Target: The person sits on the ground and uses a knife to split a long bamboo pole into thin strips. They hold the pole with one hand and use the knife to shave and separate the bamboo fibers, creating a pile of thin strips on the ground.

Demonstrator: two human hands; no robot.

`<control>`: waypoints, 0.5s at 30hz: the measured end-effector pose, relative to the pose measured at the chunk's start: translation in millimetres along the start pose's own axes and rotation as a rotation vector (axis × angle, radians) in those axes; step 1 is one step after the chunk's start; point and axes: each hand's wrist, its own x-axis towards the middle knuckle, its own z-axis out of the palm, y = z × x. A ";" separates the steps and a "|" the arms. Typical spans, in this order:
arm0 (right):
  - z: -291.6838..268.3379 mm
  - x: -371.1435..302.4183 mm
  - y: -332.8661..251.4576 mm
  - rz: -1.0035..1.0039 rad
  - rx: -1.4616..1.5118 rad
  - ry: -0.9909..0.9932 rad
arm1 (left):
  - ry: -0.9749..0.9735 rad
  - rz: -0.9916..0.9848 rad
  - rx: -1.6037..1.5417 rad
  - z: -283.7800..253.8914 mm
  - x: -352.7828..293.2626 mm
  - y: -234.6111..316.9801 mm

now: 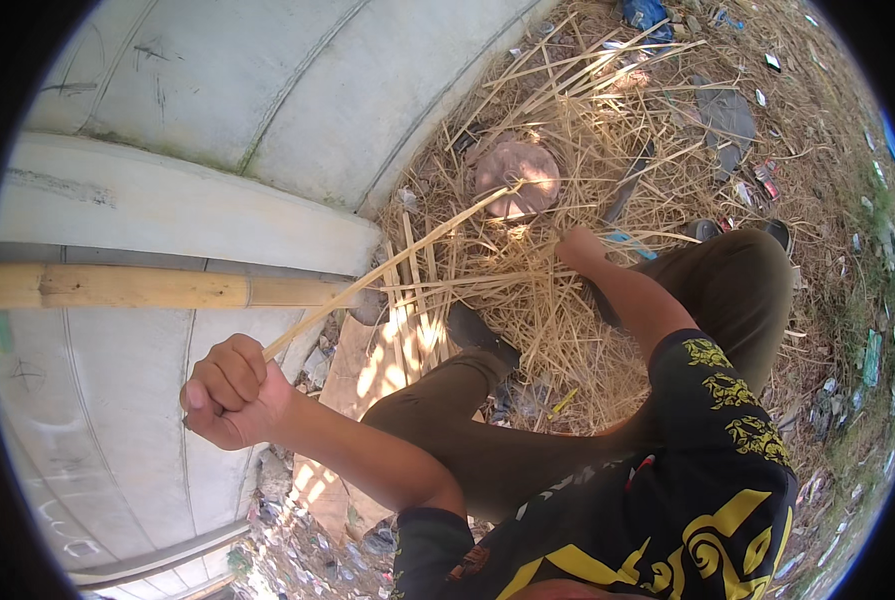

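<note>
My left hand, raised at the left, is closed in a fist on one end of a long pale strip, which looks like split bamboo. The strip slants up to the right, and its far end reaches over a round, brownish block. My right hand is a fist just below and right of the block, with straw-like shavings around it. What it grips is hidden by the fingers. A long dark blade extends up and right close by that fist; whether the fist holds it I cannot tell.
Loose strips and shavings cover the ground between my bent legs. A pale panelled wall and a horizontal bamboo pole stand at left. Cardboard lies by my left leg. Scattered litter and a blue bag lie farther off.
</note>
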 end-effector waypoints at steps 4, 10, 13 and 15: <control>2.4 -25.7 -32.5 -0.140 0.019 0.066 | 0.091 -0.017 -0.052 0.7 -3.4 22.9; -19.3 -36.2 -18.4 -0.232 -0.041 0.003 | 0.069 0.080 0.008 28.3 -9.8 81.7; -19.1 -28.0 5.9 -0.019 -0.164 -0.061 | 0.120 0.045 0.068 32.8 -17.7 93.2; -10.2 -34.2 9.8 -0.059 -0.191 -0.044 | 0.166 0.035 0.087 34.0 -20.7 94.9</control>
